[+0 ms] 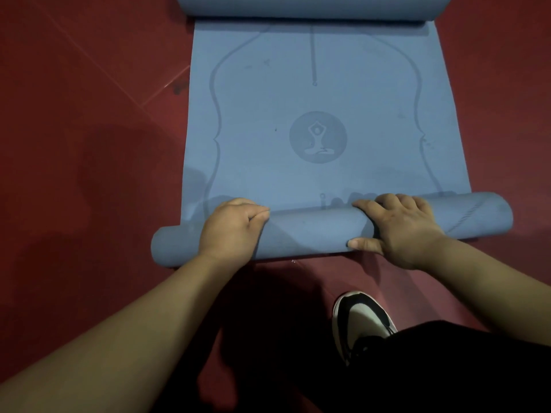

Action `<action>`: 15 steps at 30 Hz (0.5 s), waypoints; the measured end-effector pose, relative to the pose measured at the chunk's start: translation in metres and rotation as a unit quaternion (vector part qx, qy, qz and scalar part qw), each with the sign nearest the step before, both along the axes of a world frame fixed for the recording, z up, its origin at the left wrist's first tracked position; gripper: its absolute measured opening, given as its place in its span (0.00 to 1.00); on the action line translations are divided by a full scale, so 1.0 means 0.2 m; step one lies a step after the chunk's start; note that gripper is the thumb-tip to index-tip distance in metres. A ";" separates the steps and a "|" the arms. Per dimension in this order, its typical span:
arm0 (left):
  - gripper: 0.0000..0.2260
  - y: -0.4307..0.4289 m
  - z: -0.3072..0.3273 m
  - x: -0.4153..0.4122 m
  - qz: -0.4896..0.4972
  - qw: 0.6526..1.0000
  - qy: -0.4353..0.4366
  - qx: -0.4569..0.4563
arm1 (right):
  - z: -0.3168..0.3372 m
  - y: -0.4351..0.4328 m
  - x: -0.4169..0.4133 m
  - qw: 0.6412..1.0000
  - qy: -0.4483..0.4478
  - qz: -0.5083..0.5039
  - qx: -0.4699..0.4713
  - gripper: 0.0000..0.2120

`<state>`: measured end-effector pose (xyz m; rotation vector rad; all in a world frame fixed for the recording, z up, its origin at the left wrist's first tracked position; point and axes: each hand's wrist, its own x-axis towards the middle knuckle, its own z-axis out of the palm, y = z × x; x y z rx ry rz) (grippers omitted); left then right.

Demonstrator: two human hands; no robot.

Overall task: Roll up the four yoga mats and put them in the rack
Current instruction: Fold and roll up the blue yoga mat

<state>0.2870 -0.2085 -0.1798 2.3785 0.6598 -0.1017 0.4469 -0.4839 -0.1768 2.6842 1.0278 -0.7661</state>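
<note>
blue foam yoga mat: roll lies crosswise, gripped by left hand and right hand; flat length runs straight ahead.

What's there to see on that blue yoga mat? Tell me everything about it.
The blue yoga mat looks like matte foam, printed with darker curved outlines, a centre line and a round emblem of a seated figure. It lies flat on the red floor, its near end wound into a roll lying slightly askew. The left hand and right hand grip that roll, fingers curled over its top. Another blue roll crosses the far end; whether it belongs to this mat is unclear.
</note>
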 end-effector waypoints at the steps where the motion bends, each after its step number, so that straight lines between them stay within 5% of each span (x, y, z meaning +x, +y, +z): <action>1: 0.08 0.00 0.01 0.00 0.024 1.000 0.006 -0.001 | 0.00 0.00 0.00 1.000 0.000 0.002 0.000 0.52; 4: 0.17 -0.03 0.05 0.02 0.069 0.997 0.032 0.015 | 0.00 0.00 -0.01 1.000 0.004 -0.001 -0.001 0.52; 7: 0.38 -0.07 0.06 0.00 -0.059 0.985 0.139 0.080 | 0.01 0.01 0.01 1.000 0.009 0.000 -0.006 0.52; 10: 0.39 -0.10 0.02 -0.02 -0.159 0.957 0.196 0.146 | 0.03 0.02 0.02 1.000 0.021 0.001 -0.012 0.53; 15: 0.36 -0.04 0.02 0.04 -0.186 0.947 0.221 0.143 | 0.01 0.02 0.00 1.000 -0.020 -0.007 0.008 0.51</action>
